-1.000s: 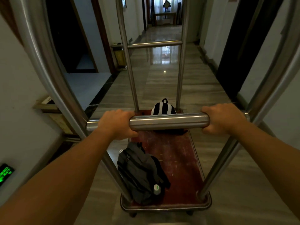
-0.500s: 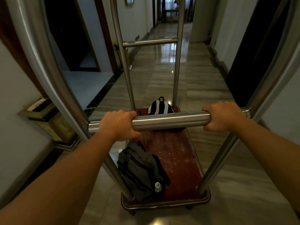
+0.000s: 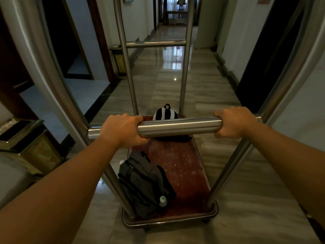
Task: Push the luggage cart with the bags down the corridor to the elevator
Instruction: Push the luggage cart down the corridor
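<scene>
The luggage cart (image 3: pixel 177 175) is seen from above and behind, standing on the polished floor (image 3: pixel 207 88) of a corridor, its worn red platform reaching away from the viewer. The steel push bar (image 3: pixel 179 126) at the near end is gripped at both ends: the left hand (image 3: pixel 123 130) is wrapped around its left part and the right hand (image 3: pixel 236 121) around its right end, the fingers (image 3: pixel 135 118) of each curled tightly over the top of the bar with the thumbs tucked beneath. On the near left corner of the platform a dark grey backpack (image 3: pixel 144 184) is laid, a bottle with a green cap (image 3: pixel 163 200) lodged in its side pocket. At the far end a black-and-white striped bag (image 3: pixel 165 112) is stood upright, its lower part hidden by the bar. Tall steel uprights are seen at all four corners, the far pair joined by a crossbar (image 3: pixel 155 44). A square bin (image 3: pixel 29 145) is placed against the left wall near the viewer, and a second bin (image 3: pixel 118 62) farther along the same wall. Dark doorways are visible on both sides.
</scene>
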The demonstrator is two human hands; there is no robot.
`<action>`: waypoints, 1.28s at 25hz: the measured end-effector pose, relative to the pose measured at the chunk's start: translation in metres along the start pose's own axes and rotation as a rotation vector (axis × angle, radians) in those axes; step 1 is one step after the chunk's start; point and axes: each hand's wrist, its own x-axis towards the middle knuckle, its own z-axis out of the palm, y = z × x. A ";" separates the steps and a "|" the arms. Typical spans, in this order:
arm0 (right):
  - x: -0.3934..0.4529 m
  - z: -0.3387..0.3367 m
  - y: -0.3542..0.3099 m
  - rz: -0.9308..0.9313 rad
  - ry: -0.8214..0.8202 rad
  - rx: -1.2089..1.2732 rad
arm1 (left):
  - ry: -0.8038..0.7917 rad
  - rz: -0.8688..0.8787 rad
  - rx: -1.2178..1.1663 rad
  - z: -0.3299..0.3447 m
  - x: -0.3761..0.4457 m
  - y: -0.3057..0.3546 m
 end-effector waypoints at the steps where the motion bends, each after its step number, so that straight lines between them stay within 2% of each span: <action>1: 0.019 0.000 -0.008 0.016 -0.003 -0.004 | -0.010 0.008 0.002 0.003 0.016 -0.019; 7: 0.117 -0.006 -0.050 0.077 -0.019 -0.018 | -0.064 0.049 -0.039 0.013 0.093 -0.109; 19: 0.338 0.005 -0.103 0.107 0.002 0.037 | -0.033 0.077 -0.046 0.057 0.282 -0.283; 26: 0.478 0.007 -0.130 0.154 -0.012 0.079 | -0.116 0.099 -0.033 0.074 0.407 -0.380; 32: 0.588 0.011 -0.152 0.202 0.006 0.083 | -0.017 0.184 0.001 0.097 0.508 -0.461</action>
